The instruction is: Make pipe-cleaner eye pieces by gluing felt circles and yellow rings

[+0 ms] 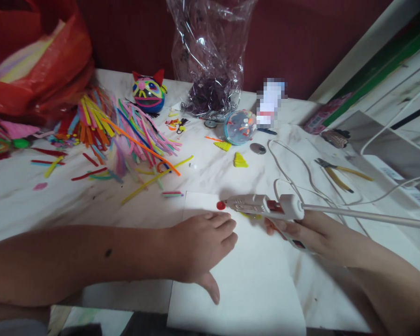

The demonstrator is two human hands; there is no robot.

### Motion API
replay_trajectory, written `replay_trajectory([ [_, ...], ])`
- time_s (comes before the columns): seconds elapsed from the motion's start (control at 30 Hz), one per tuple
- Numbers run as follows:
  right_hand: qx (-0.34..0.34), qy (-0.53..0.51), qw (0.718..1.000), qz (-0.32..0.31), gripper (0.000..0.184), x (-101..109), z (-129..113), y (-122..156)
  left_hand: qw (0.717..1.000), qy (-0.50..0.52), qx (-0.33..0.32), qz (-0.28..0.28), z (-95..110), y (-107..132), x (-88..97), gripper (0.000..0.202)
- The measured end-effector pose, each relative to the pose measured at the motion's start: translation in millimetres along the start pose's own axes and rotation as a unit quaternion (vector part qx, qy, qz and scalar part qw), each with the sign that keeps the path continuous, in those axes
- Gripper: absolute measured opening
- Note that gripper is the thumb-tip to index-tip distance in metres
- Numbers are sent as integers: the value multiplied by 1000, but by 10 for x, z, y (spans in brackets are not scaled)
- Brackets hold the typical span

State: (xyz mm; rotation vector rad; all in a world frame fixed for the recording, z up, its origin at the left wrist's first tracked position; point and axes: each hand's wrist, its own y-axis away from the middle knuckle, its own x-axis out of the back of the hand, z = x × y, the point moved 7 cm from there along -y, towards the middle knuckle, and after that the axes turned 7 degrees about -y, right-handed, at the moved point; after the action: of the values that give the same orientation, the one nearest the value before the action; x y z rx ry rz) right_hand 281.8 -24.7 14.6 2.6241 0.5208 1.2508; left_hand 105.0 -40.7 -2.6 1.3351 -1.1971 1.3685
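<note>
My left hand (206,245) rests flat on a white sheet of paper (245,289), palm down, with the thumb stretched towards me. My right hand (306,231) is wrapped round the handle of a white glue gun (259,205), and a long glue stick (364,215) juts out of its back. The nozzle points left and meets or nearly touches a small red disc (220,205) on the paper, just beyond my left fingertips. Partly hidden below the gun lies something yellow (252,216).
Pipe cleaners (126,130) heap at the left by a red plastic bag (38,93). Behind stand a cat-faced ball (148,93), a clear bag (212,70) and a round tub (240,127). Yellow pieces (240,160), pliers (343,172) and a white cable (301,163) lie further right.
</note>
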Motion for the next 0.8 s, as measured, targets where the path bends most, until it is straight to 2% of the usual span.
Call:
replay_trajectory([
  [0.1,10,5,999,-49,50,-72,22,3,1000,5,-1,-7,2,-1,5,84],
  [0.43,-6,-53,998,-45,46,-34,32,9,1000,13,-3,-7,0,11,-8,84],
  [0.8,-30,-22,997,-63,55,-90,19,4,1000,0,-2,-5,3,6,-6,84],
])
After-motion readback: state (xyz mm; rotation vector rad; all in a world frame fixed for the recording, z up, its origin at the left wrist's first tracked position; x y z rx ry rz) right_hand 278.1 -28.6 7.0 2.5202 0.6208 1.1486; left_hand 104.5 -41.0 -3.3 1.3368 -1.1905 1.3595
